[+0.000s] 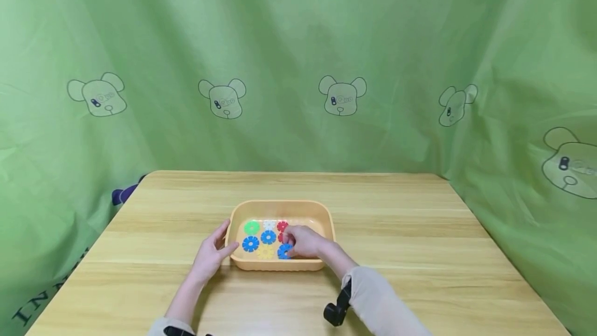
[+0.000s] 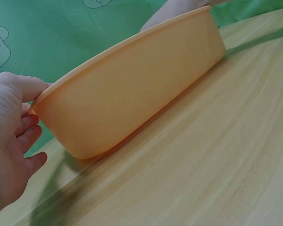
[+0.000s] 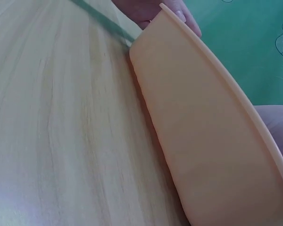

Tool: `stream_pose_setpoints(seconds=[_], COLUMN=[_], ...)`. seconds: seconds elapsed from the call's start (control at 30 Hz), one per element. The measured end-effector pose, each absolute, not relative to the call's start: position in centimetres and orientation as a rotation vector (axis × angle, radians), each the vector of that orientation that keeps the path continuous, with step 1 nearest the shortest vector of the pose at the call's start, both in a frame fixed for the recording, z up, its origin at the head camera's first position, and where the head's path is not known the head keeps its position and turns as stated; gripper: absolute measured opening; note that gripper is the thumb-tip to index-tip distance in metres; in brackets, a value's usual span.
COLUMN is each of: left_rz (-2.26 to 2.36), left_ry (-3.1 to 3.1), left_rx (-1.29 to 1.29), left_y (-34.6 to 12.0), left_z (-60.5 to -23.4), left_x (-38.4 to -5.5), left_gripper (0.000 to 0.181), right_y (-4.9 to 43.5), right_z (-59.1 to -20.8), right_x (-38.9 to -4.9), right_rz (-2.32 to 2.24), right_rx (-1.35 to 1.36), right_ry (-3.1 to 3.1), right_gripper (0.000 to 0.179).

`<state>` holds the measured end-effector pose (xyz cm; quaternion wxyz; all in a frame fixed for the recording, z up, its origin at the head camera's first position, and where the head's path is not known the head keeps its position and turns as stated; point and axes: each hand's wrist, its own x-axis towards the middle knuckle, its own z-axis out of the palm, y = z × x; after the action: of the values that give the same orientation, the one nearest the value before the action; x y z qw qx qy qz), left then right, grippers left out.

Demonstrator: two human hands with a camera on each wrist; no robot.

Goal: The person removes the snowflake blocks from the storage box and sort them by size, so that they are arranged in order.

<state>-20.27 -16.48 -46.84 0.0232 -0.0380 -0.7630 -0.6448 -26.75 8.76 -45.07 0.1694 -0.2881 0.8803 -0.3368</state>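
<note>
A shallow orange plastic basin sits on the table, holding several notched plastic discs laid flat. Among them are a green disc, a white disc, a red disc, a yellow disc and blue discs, one of them a blue disc at the left. My left hand grips the basin's left end, thumb over the rim and fingers outside. Inside the basin, my right hand pinches a blue notched disc near the front wall. Both wrist views show the basin's outer wall, which hides the discs.
The wooden table spreads out on all sides of the basin. Behind it and along both sides hangs a green curtain printed with bear heads. A dark purple object shows past the table's back left corner.
</note>
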Motion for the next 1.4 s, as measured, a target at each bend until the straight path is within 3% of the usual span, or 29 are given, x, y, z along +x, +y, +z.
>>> stream_pose_setpoints(seconds=[0.27, 0.63, 1.4], left_rz=[-2.004, -1.998, -2.007], left_ry=[-2.346, -2.365, -2.332], left_rx=[-0.110, -0.095, -0.078], left_y=[-16.4, -16.5, -16.3], left_z=[-46.8, -46.8, -46.9], left_x=[-20.2, -20.0, -20.0], left_gripper=[0.069, 0.069, 0.067], right_y=[9.2, 10.2, 19.5], right_z=[-44.7, -42.8, -40.7], right_x=[-26.9, -27.0, -28.9], right_rz=[-1.160, -1.323, -1.911], right_rx=[-0.747, -0.656, -0.204], right_ry=[2.447, 2.413, 2.280], right_gripper=[0.010, 0.007, 0.021])
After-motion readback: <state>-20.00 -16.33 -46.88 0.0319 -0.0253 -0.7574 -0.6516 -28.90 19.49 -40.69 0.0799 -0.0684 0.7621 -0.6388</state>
